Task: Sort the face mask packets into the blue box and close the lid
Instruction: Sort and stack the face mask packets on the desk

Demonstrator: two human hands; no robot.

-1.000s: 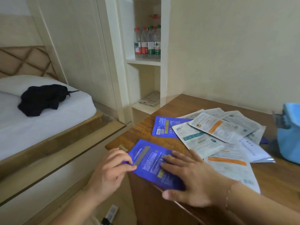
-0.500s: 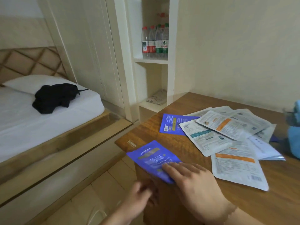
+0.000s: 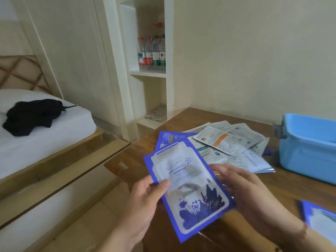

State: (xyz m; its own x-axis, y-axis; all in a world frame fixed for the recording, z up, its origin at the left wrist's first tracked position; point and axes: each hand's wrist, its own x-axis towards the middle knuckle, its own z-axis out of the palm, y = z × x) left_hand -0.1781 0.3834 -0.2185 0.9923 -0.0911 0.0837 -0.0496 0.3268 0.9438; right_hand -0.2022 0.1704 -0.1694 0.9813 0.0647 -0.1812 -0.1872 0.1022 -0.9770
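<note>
A blue and white face mask packet is held up above the table's near corner, front side facing me. My left hand pinches its left edge with the thumb on top. My right hand is at its right edge, fingers behind it. On the wooden table behind lies another blue packet beside a spread pile of white packets. The light blue box stands open at the right edge. One more blue packet shows at the bottom right.
A bed with a white sheet and a black garment lies to the left. White shelves with several water bottles stand behind the table. The floor drops away left of the table's corner.
The blue packet that lay face down under my right hand at the table's edge has been lifted and turned over. My left hand has come up and taken its left edge.
</note>
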